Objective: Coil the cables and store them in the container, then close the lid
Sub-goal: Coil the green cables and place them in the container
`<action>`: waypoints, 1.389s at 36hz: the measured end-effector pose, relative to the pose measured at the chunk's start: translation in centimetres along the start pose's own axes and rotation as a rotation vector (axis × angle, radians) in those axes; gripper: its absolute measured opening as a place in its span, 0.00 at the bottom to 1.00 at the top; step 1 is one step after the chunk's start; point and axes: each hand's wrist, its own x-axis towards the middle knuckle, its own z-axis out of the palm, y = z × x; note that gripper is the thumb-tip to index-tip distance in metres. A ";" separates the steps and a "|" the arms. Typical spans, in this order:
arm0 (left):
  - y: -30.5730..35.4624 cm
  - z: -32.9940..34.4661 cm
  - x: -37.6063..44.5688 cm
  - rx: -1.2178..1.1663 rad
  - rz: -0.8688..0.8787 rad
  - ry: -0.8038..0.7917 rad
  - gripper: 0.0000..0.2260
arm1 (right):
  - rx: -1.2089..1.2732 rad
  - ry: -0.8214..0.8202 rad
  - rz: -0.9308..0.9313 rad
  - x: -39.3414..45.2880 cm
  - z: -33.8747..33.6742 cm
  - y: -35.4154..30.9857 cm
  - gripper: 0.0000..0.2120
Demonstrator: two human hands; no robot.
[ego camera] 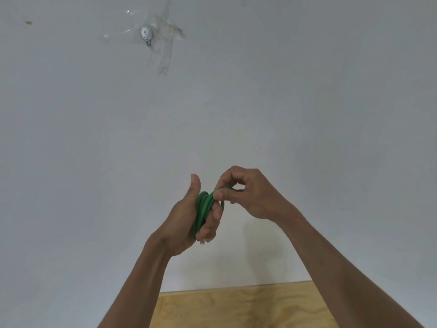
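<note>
Both hands are raised in front of a pale grey wall (236, 102), well above the wood top (236, 308) that shows at the bottom edge between the forearms; the left hand (189, 218) stands upright with its thumb pointing up and its fingers (214, 215) curled round a green cable (203, 209), which is already gathered into several loops stacked side by side in the palm; the loops run from just under the thumb down to the lowest finger, and a small pale plug end (203, 242) pokes out beneath that finger; the right hand (248, 197) is just beside the left, its back toward the camera, fingers bent, with thumb and forefinger pinching the top strand of the same cable where it arches over the coil; the two hands touch or nearly touch at the fingertips, and which I cannot tell; the cable is wholly in the hands, off the wood top; whether any loose length hangs behind the hands cannot be seen; high on the wall to the left sits a small metal hook (146, 34) under strips of clear tape (163, 53), and a small brown mark (28, 22) lies near the upper left corner; both bare forearms rise from the lower edge.
</note>
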 end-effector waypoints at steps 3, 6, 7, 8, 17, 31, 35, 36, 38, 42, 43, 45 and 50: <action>0.1 0.2 -0.2 -0.041 -0.013 -0.052 0.38 | 0.282 -0.076 0.053 -0.7 0.9 0.9 0.06; 0.1 0.0 -0.1 -0.054 -0.010 -0.083 0.36 | 0.453 -0.087 0.066 -1.4 1.9 0.9 0.07; 0.1 -0.1 -0.1 -0.051 -0.010 -0.090 0.36 | 0.441 -0.058 0.060 -1.5 2.2 0.9 0.07; 0.1 -0.1 -0.2 -0.044 -0.012 -0.086 0.35 | 0.413 -0.027 0.051 -1.6 2.4 0.9 0.07; 0.3 1.6 0.3 0.019 0.052 0.278 0.31 | 0.403 0.054 0.000 -0.7 3.5 1.1 0.08; -0.2 2.5 1.2 -0.132 0.067 0.403 0.27 | 0.345 0.091 0.047 0.0 3.3 1.0 0.12; -0.3 1.1 1.1 -0.054 0.073 0.459 0.26 | 0.281 0.147 0.045 -0.1 2.7 1.3 0.10; -0.3 0.9 1.2 -0.004 0.081 0.463 0.26 | 0.267 0.154 0.040 -0.2 2.7 1.3 0.09; -0.3 1.1 1.2 0.102 0.098 0.496 0.29 | 0.249 0.163 0.035 -0.2 2.7 1.2 0.08; -0.4 2.4 1.6 0.271 0.225 0.720 0.33 | 0.257 0.153 0.028 0.0 2.9 0.7 0.07; -0.5 2.5 1.9 0.294 0.262 0.783 0.34 | 0.244 0.156 0.031 0.1 2.9 0.6 0.08; -1.0 2.1 2.6 0.294 0.300 0.878 0.34 | 0.197 0.161 0.050 0.2 3.1 0.5 0.08; -1.3 0.9 3.0 0.266 0.290 1.044 0.28 | -0.148 0.129 0.069 -0.3 3.4 0.6 0.09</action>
